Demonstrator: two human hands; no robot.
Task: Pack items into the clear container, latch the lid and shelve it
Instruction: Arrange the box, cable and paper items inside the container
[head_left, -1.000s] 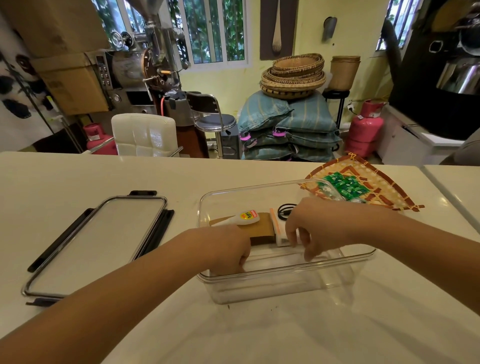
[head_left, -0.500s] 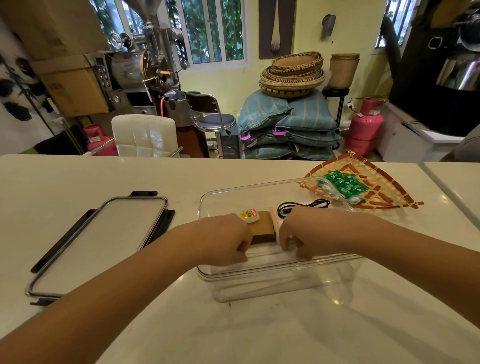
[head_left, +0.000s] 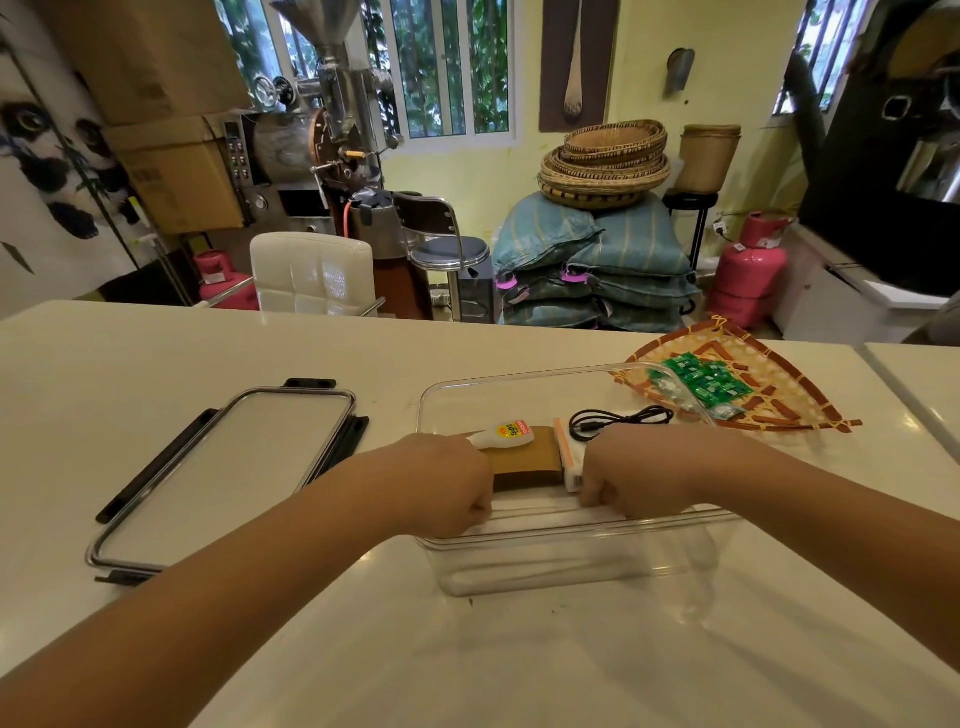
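Note:
The clear container (head_left: 571, 566) stands open on the white table, straight in front of me. Inside lie a brown packet (head_left: 527, 457), a white tube with a yellow label (head_left: 501, 434), a small white and orange box (head_left: 566, 457) and a coiled black cable (head_left: 618, 418). My left hand (head_left: 441, 483) and my right hand (head_left: 634, 473) are both fisted over the container's near rim, a short gap apart. Its fingers hide part of the brown packet and the box. The lid (head_left: 234, 467), with black latches, lies flat to the left of the container.
A woven fan-shaped tray (head_left: 795, 410) holding several green packets (head_left: 706, 382) sits at the back right, touching the container's far corner. Beyond the table's far edge stand a white chair (head_left: 311, 270), stacked sacks, baskets and pink gas cylinders.
Both hands have drawn back from the items inside toward the near rim and closed into fists on it. The black cable, hidden before by my right hand, now shows.

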